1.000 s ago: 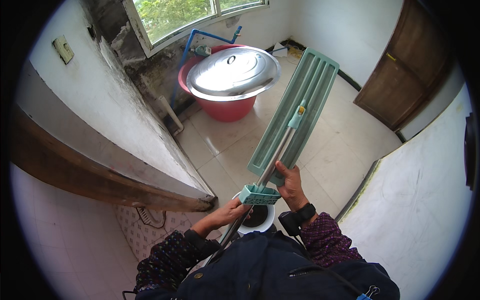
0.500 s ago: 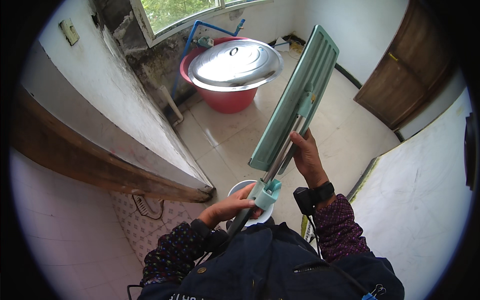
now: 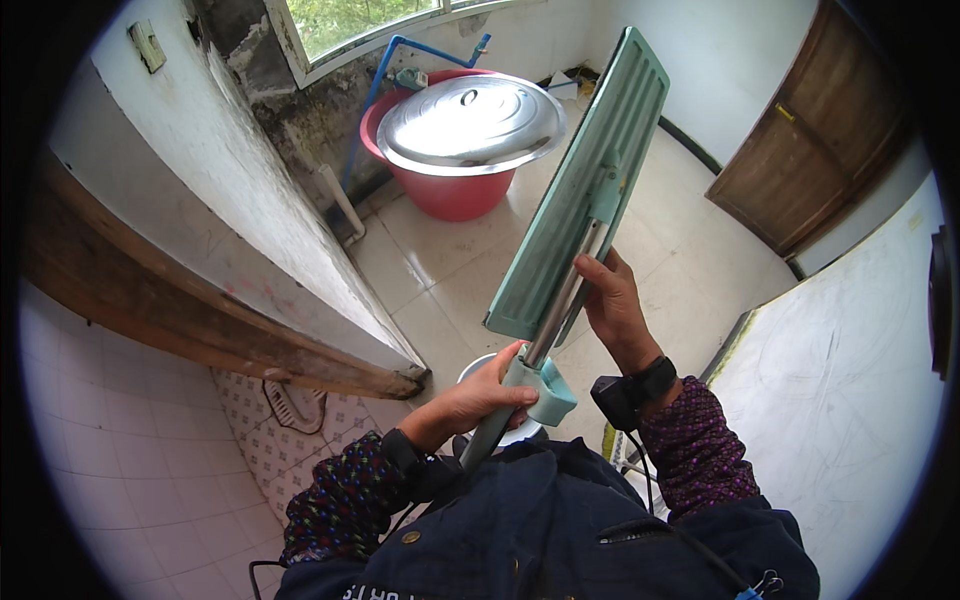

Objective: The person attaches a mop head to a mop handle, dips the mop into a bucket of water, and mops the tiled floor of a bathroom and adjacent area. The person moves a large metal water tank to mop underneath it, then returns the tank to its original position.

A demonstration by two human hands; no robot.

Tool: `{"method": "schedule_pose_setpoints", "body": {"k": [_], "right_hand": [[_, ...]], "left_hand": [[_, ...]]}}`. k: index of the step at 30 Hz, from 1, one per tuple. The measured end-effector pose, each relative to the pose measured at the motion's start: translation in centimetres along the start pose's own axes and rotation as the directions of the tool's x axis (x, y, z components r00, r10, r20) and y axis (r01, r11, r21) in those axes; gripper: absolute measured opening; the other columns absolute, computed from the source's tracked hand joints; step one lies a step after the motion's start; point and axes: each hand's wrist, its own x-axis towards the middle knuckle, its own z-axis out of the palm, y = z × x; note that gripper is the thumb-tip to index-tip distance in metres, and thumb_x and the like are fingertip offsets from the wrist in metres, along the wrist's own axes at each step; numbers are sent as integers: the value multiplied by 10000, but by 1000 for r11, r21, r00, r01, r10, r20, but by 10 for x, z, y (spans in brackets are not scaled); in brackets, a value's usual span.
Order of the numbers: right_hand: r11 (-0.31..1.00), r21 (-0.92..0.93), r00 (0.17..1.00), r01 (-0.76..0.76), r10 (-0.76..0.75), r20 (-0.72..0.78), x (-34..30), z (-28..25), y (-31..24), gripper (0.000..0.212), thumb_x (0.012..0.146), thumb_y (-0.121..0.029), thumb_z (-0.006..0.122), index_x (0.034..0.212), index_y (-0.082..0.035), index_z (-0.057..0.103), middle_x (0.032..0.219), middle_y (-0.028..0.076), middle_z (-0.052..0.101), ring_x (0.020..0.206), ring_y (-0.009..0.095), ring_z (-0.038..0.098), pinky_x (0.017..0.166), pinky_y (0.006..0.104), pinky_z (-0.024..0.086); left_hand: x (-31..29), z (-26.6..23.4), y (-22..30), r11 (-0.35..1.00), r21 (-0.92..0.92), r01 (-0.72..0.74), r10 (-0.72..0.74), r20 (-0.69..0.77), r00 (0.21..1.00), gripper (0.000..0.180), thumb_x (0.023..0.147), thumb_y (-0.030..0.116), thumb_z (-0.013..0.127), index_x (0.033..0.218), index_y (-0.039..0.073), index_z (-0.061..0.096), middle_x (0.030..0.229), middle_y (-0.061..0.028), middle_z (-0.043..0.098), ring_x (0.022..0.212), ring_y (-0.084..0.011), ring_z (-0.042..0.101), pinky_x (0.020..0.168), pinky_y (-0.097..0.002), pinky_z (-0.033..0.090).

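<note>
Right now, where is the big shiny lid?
In the head view, upper middle: the shiny metal lid sits on the red tub under the window.

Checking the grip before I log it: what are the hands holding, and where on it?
A flat mop. The left hand grips the green slider on its pole; the right hand holds the metal pole just below the head.

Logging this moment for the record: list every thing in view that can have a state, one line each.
Teal flat plastic mop head: raised off the floor, tilted on edge.
Metal mop handle: gripped by both hands.
Teal slider piece: on the handle, under the left hand.
Left hand: closed on the slider.
Right hand: holding the handle.
Red plastic tub: covered by a steel lid.
Brown wooden door: shut.
</note>
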Motion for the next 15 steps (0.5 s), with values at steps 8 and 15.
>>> {"method": "schedule_pose_setpoints", "body": {"k": [8,15], "right_hand": [[998,1,988,56,-55,-143,-4,13,16,412,753,-41,642,1112,14,447,980,89,571,891,185,581,788,316,497],[1000,-17,991,-23,20,-135,8,6,18,395,754,-37,625,1103,17,448,957,89,569,862,189,581,778,324,500]], "left_hand": [[7,-6,-14,982,-170,84,-73,67,995,763,824,470,595,1358,114,182,968,-50,523,867,-154,560,639,-315,507],[39,-40,-26,996,-34,-83,88,182,979,914,695,609,648,1297,14,303,1152,-108,487,1090,-205,490,958,-356,398]]}}
